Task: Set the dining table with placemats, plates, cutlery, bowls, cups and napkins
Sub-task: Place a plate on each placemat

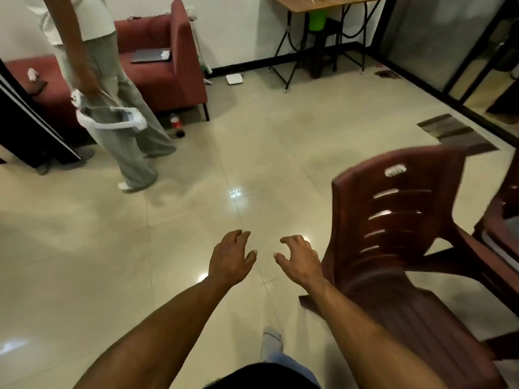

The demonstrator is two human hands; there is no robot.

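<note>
No tableware is in view to judge, and both the left hand (230, 255) and right hand (298, 258) hover over the floor (196, 175), fingers loosely spread and holding nothing.

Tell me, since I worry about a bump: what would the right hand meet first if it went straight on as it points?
Probably nothing near: the right hand points over bare floor. The brown chair stands beside it.

A brown plastic chair (393, 234) stands near right on the tiled floor (196, 220); far left, a red sofa (165, 63) and a standing person (118, 108).
</note>
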